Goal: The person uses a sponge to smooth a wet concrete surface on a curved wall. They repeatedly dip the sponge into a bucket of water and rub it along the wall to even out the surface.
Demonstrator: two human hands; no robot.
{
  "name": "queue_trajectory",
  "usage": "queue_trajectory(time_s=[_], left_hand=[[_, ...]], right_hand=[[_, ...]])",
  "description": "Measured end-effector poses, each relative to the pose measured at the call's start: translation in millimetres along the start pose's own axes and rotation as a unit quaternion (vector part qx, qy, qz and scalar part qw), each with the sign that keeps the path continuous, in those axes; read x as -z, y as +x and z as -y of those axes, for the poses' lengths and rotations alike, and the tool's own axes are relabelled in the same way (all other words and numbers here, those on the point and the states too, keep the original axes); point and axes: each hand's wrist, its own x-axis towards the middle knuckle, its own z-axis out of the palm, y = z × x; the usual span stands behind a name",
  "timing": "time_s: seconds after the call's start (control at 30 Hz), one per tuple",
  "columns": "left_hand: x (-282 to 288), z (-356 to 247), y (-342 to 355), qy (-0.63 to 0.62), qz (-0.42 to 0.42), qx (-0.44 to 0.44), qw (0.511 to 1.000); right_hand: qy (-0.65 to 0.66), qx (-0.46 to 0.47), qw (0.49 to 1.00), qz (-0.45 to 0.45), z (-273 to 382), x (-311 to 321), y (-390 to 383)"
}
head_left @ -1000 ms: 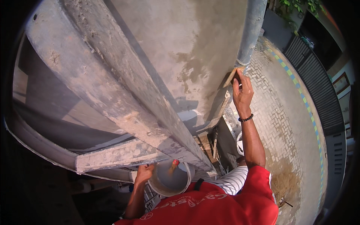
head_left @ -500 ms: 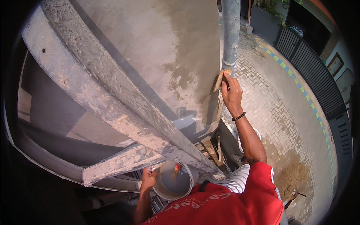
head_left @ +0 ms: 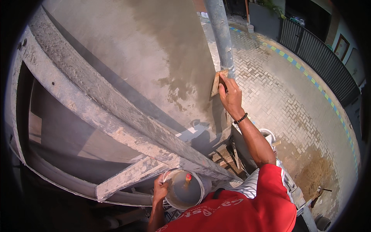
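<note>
My right hand (head_left: pixel 231 94), wearing a dark bead bracelet, holds a flat wooden float (head_left: pixel 215 83) against the edge of the grey plastered wall (head_left: pixel 150 50), beside a mottled grey vertical pipe (head_left: pixel 216 34). A damp darker patch marks the plaster. Low in the view, my left hand (head_left: pixel 159 186) has its fingers closed on the rim of a light bucket (head_left: pixel 203 187) of cloudy grey liquid, in which a red-topped tool handle (head_left: pixel 188 178) stands. The bucket sits just below a cement-crusted diagonal beam (head_left: pixel 116 129).
A curved frame (head_left: pixel 58 183) fills the left side. Below my right arm lie wooden planks (head_left: pixel 222 156) and another white bucket (head_left: pixel 267 132). Far down at the right are a paved lane (head_left: pixel 293 112), a sand pile (head_left: pixel 315 168) and a dark slatted gate (head_left: pixel 313 54).
The view has shifted, so wall and pipe sit further left. The float remains at the wall's edge by the pipe. My left hand and the bucket appear further right and lower.
</note>
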Motion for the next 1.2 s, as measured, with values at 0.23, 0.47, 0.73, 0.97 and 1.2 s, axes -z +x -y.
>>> queue_trajectory(time_s=[0.23,0.47,0.73,0.97,1.2], left_hand=[[-8.4,-13.6,2.1,0.011,-0.007,-0.017,1.000],[-4.5,-11.6,0.7,0.013,-0.005,-0.016,1.000],[-4.1,-7.2,-2.9,0.000,-0.013,-0.005,1.000],[-6.7,-20.4,-8.9,0.027,-0.026,0.018,0.999],[-9.3,-19.0,-12.7,0.029,-0.046,0.015,0.998]], right_hand=[[0.032,-0.001,0.998,-0.045,13.1,-58.0,-31.0],[0.065,-0.074,0.995,0.017,-6.9,-36.1,-63.2],[0.048,-0.024,0.996,-0.068,4.6,-39.6,-4.2],[0.029,-0.157,0.984,0.079,-49.2,-111.0,-195.1],[0.126,-0.183,0.974,-0.051,-14.6,-46.8,-56.7]])
